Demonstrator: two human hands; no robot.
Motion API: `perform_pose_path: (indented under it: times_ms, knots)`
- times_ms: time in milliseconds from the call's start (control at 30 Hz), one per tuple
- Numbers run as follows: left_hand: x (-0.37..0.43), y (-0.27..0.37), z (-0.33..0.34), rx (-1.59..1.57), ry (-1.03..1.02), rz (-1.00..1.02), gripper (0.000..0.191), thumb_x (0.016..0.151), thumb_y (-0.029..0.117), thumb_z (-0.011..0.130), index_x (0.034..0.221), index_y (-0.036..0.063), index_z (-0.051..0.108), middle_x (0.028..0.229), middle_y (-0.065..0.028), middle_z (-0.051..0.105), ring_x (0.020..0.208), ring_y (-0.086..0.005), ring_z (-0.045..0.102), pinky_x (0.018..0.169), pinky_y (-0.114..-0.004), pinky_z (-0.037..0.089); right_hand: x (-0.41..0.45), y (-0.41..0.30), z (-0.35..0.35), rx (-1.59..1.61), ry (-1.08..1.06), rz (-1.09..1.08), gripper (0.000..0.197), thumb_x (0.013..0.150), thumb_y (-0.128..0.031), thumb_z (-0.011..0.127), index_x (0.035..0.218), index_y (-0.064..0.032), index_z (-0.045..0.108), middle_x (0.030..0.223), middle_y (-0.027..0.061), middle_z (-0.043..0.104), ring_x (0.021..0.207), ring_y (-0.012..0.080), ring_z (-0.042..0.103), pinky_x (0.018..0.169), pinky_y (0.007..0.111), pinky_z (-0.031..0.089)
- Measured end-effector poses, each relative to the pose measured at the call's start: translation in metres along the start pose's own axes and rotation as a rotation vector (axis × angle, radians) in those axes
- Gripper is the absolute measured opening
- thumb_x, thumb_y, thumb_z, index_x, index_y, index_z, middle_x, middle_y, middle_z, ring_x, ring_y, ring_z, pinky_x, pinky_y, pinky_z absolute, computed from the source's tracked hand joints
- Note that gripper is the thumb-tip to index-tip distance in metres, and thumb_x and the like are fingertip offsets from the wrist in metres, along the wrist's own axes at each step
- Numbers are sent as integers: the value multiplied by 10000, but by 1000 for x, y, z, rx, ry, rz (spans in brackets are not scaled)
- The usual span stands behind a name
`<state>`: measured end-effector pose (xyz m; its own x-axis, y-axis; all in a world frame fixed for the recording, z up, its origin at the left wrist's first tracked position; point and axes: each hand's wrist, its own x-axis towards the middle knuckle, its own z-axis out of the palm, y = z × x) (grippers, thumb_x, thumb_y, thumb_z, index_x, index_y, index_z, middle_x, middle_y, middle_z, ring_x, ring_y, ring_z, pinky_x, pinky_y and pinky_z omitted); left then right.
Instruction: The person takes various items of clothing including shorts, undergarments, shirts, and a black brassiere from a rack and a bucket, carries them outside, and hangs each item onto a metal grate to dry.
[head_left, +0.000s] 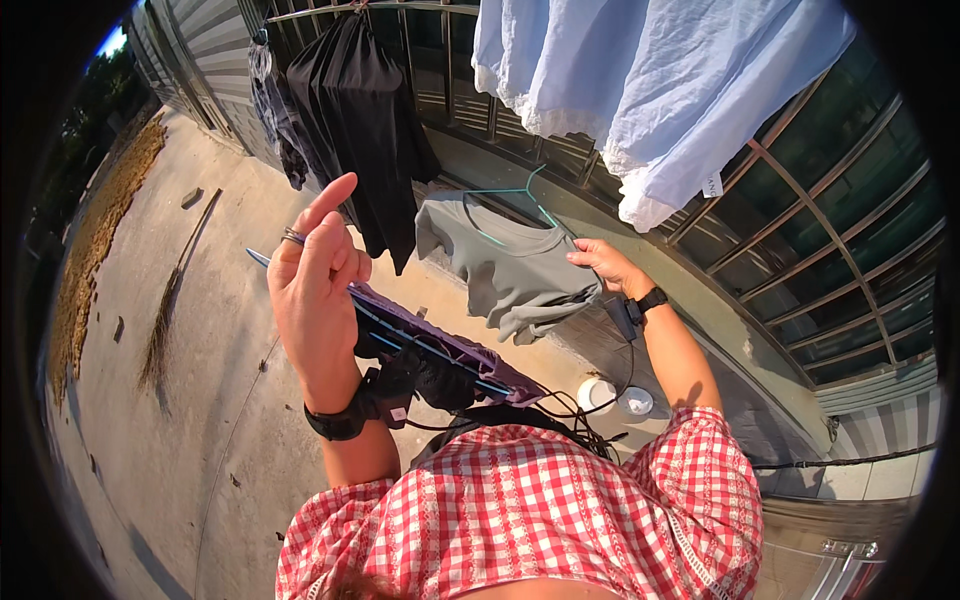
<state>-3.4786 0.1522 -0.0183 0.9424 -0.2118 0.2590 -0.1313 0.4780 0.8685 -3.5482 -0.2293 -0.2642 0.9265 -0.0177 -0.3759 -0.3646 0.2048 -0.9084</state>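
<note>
My right hand (611, 264) pinches a grey T-shirt (517, 259) at its shoulder, beside the neckline. A green clothes hanger (531, 192) sits partly inside the shirt, its hook pointing up toward the window bars. Raised at the left is my left hand (319, 259), index finger extended and the other fingers curled; whether these hold anything is hidden. Behind and below it hang a purple garment (450, 334) and dark clothing (431, 379) with light-blue hangers (420, 339). One blue hanger end sticks out left of that hand.
A black garment (356, 112), a patterned garment (274, 105) and a light-blue lace-edged garment (645, 82) hang before the metal window bars (810, 195). White containers (597, 394) stand on the ground. Black cables (592, 427) cross near my waist. A twig broom (172, 300) lies on the concrete.
</note>
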Motion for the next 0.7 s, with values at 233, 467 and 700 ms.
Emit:
perform_pose_path:
  times_ms: [233, 467, 700]
  knots:
    - [17, 8, 17, -24, -146, 86, 226, 869, 107, 575, 1027, -47, 624, 629, 34, 460, 543, -38, 409, 592, -212, 435, -88, -25, 70, -950, 603, -453, 426, 893, -285, 576, 1167, 36, 520, 1098, 106, 584, 991, 187, 555, 847, 317, 443]
    - [31, 13, 43, 40, -228, 199, 197, 850, 131, 572, 788, -48, 627, 852, -60, 604, 588, -82, 521, 652, -243, 483, -153, -88, 191, -655, 204, -664, 330, 889, -258, 597, 1005, 49, 563, 865, 105, 597, 728, 141, 506, 687, 269, 447]
    - [29, 25, 46, 104, -383, 77, 312, 905, 168, 506, 1031, -106, 583, 915, -121, 634, 821, -165, 617, 825, -312, 498, -180, -90, 169, -366, 198, -331, 365, 908, -291, 571, 1029, 54, 584, 809, 30, 597, 747, 74, 502, 690, 239, 441]
